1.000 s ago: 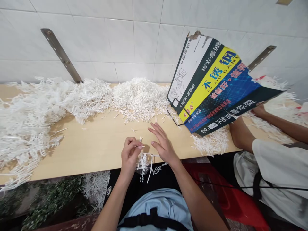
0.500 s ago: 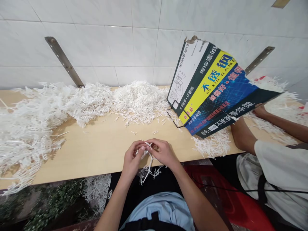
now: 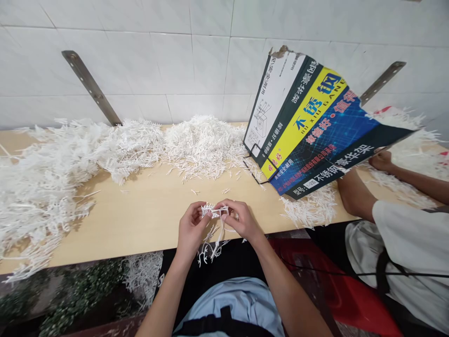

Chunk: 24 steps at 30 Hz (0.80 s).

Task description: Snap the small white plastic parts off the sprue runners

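My left hand and my right hand are close together above the front edge of the wooden table. Between them is a branched white plastic piece, thin like an artificial plant stem, with strands hanging down past the table edge. The fingers of my left hand are closed on a bunch of its short prongs. My right thumb and fingers pinch another part of it. Beyond my hands, a heap of small white plastic sprigs lies against the wall.
A larger pile of branched white pieces covers the left side. A printed cardboard panel stands at right in a black wire holder. Behind it, a co-worker's arm reaches over the table. Green artificial foliage sits below at left.
My right hand has shifted its fingers, and the white piece has turned, showing more of its short prongs between my hands. The co-worker's far hand has come into fuller view.
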### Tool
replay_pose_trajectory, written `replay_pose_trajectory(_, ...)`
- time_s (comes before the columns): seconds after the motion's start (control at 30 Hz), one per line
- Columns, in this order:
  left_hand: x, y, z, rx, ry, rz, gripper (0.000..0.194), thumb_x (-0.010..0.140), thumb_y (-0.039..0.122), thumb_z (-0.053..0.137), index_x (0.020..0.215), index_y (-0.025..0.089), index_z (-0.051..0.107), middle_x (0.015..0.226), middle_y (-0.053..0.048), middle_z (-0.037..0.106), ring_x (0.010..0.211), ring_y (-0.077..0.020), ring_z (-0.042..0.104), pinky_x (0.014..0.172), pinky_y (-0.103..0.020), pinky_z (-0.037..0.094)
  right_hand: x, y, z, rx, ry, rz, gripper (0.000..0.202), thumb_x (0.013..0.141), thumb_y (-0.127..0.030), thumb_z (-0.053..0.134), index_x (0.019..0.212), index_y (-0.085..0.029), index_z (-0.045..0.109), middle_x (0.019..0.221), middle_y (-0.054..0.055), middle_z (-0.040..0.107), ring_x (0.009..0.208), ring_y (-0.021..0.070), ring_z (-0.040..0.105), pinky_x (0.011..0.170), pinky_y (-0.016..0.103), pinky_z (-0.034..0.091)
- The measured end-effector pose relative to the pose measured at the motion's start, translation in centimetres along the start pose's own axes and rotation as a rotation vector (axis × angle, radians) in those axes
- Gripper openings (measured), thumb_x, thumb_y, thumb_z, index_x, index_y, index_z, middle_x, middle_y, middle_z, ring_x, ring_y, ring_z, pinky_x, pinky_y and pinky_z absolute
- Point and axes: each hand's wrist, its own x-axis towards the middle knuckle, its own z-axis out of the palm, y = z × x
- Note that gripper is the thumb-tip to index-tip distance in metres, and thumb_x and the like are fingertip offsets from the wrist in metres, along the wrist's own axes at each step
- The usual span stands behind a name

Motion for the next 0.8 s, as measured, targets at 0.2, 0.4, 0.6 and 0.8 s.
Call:
replay_pose_trajectory(0.2, -0.2, -0.3, -0.1, 0.037, -0.1, 0.026, 0.037, 0.086, 0.039, 0.075, 0.116, 0.019, 0.066, 0.106, -0.008, 0.072, 0.096, -0.0198, 0.07, 0.086, -0.03, 0.056, 0.6, 0.3, 1.1, -0.226, 0.042, 0.041, 0.012, 0.091, -0.034, 0.07, 0.091, -0.022, 0.073, 0.089, 0.002, 0.078, 0.078, 0.0179, 0.068, 0.075, 0.028, 0.049)
replay_pose_trajectory(0.4, 0.7, 0.8, -1.2, 0.219, -0.342, 0.109, 0.052, 0.093, 0.037, 0.066, 0.142, 0.022, 0.055, 0.14, -0.014, 0.064, 0.126, -0.0264, 0.063, 0.101, -0.038, 0.054, 0.3, 1.0, 0.7, -0.264, -0.058, -0.035, 0.011, 0.099, -0.026, 0.06, 0.094, -0.023, 0.069, 0.093, 0.002, 0.075, 0.086, 0.0191, 0.068, 0.078, 0.028, 0.047)
replay_pose_trajectory(0.6, 1.8, 2.0, -2.2, 0.353, -0.509, 0.145, 0.035, 0.096, 0.039, 0.063, 0.124, 0.021, 0.07, 0.117, -0.009, 0.075, 0.104, -0.0245, 0.069, 0.094, -0.035, 0.053, 0.3, 1.1, 0.6, -0.399, -0.184, -0.074, 0.012, 0.103, -0.028, 0.055, 0.098, -0.024, 0.064, 0.085, 0.0, 0.071, 0.078, 0.0182, 0.063, 0.076, 0.027, 0.043)
replay_pose_trajectory(0.8, 0.7, 1.6, -1.2, 0.524, -0.412, 0.265, 0.023, 0.101, 0.032, 0.054, 0.113, 0.02, 0.069, 0.104, -0.008, 0.071, 0.09, -0.0215, 0.065, 0.081, -0.032, 0.051, 0.2, 1.2, 0.8, -0.377, -0.144, -0.032, 0.01, 0.102, -0.028, 0.057, 0.099, -0.025, 0.065, 0.09, 0.001, 0.073, 0.085, 0.0189, 0.066, 0.079, 0.027, 0.045)
